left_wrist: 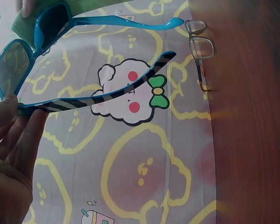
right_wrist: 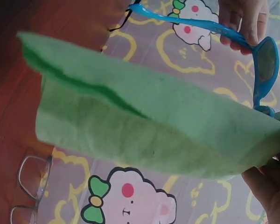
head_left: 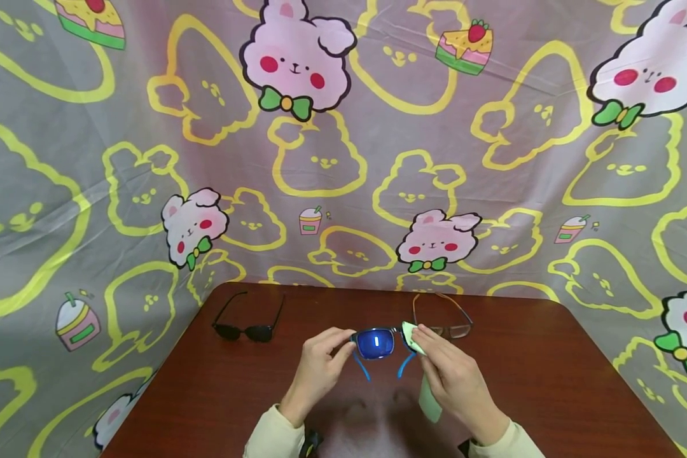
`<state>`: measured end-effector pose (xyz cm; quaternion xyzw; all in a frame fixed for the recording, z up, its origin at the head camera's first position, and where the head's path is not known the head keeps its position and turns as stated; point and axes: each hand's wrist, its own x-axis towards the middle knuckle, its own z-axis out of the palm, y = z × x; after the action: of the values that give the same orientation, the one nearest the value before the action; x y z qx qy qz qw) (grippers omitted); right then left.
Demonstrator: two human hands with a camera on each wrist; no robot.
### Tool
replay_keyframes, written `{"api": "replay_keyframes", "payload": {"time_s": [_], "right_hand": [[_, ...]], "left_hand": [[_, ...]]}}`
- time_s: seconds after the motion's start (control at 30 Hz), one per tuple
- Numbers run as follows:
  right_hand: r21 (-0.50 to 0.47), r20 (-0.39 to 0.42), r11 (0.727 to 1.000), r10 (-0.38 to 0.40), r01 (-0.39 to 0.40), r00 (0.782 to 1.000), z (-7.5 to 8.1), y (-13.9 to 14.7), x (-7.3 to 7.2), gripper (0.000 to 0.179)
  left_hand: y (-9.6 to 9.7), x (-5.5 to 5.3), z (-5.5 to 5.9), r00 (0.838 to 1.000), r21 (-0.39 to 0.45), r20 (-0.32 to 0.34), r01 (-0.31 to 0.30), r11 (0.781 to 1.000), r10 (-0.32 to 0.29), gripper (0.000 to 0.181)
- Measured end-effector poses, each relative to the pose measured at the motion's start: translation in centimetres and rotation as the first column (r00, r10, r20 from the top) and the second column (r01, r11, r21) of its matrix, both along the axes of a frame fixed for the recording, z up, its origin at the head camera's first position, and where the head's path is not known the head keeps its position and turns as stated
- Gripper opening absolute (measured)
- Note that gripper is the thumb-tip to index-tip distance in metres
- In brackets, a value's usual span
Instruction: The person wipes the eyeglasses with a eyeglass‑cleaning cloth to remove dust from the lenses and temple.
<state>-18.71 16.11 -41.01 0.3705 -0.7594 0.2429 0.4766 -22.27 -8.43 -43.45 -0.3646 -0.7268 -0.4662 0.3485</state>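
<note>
Blue-framed sunglasses (head_left: pixel 376 343) with mirrored blue lenses are held up over the table, their temples unfolded toward the person. My left hand (head_left: pixel 322 364) pinches them at the hinge corner; the left wrist view shows a striped temple (left_wrist: pixel 98 100) running out from those fingertips. With my right hand (head_left: pixel 457 375) I hold a light green cloth (head_left: pixel 430 401) against the other lens, fingers on the front. Most of that lens is hidden by cloth and fingers. In the right wrist view the cloth (right_wrist: pixel 130 116) hangs loose and folded below the hand.
Black sunglasses (head_left: pixel 243 332) lie with temples spread at the back left of the brown table (head_left: pixel 206 394). Clear-lensed glasses (head_left: pixel 460 331) lie at the back right, partly behind the right hand. A cartoon-print curtain (head_left: pixel 332 159) rises behind the table and along its sides.
</note>
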Motion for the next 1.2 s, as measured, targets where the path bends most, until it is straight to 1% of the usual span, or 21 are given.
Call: {"api": "replay_keyframes", "payload": {"time_s": [0.2, 0.33, 0.5, 0.57, 0.8, 1.03, 1.2], "right_hand": [[-0.003, 0.026, 1.0, -0.031, 0.031, 0.999, -0.2, -0.3, 0.2, 0.036], [-0.004, 0.03, 1.0, -0.03, 0.03, 0.999, -0.3, -0.5, 0.2, 0.035], [0.013, 0.017, 1.0, -0.022, 0.022, 1.0, -0.2, -0.6, 0.2, 0.035], [0.02, 0.008, 1.0, -0.017, 0.017, 1.0, -0.2, -0.7, 0.2, 0.034], [0.041, -0.002, 0.999, 0.002, -0.002, 1.0, -0.1, -1.0, 0.3, 0.034], [0.061, -0.043, 0.998, 0.001, 0.001, 0.999, 0.0, -1.0, 0.4, 0.033], [0.078, -0.056, 0.997, -0.002, 0.006, 0.998, 0.0, -1.1, 0.4, 0.033]], "left_hand": [[0.5, 0.1, -0.2, 1.0, 0.0, 0.014, -0.027, 1.0, 0.027, 0.018], [0.7, 0.2, -0.2, 0.999, 0.011, 0.012, -0.034, 0.999, 0.034, 0.019], [0.7, 0.3, -0.2, 0.999, 0.013, 0.02, -0.029, 1.0, 0.028, 0.018], [0.8, 0.3, -0.2, 1.0, 0.012, 0.007, -0.026, 1.0, 0.026, 0.018], [0.9, 0.4, 0.0, 1.0, 0.009, 0.0, -0.018, 1.0, 0.018, 0.018], [1.2, 0.7, 0.2, 0.999, 0.02, -0.042, -0.004, 1.0, 0.005, 0.021], [1.4, 0.8, 0.2, 0.999, 0.017, -0.041, -0.01, 1.0, 0.011, 0.021]]}}
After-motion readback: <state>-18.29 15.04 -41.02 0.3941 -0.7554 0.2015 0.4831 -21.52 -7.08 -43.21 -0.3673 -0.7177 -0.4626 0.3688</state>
